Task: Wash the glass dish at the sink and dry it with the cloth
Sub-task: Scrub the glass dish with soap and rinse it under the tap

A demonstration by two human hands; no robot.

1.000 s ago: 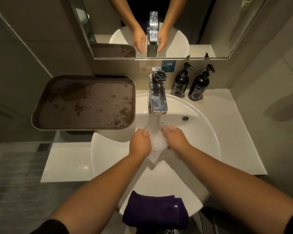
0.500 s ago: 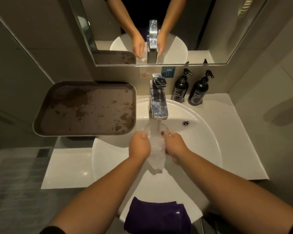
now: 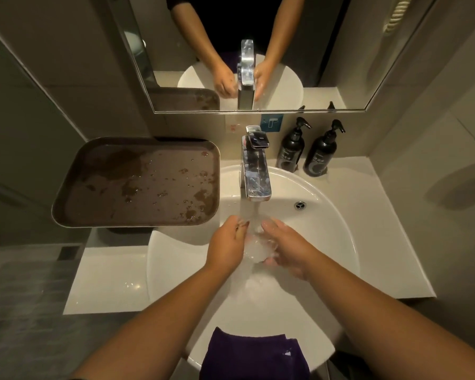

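Head view: your left hand (image 3: 226,246) and right hand (image 3: 287,249) curl their fingers round the glass dish (image 3: 255,246), holding it over the sink (image 3: 327,215) under the tap (image 3: 255,171). The cloth (image 3: 254,355) lies on the near rim.

Both bare forearms reach forward and converge at centre. Left hand (image 3: 226,246), knuckles up, fingers curled inward with the fingertips toward the right hand (image 3: 287,246). Right hand, back up and wet, fingers curved toward the left; the two hands nearly meet.
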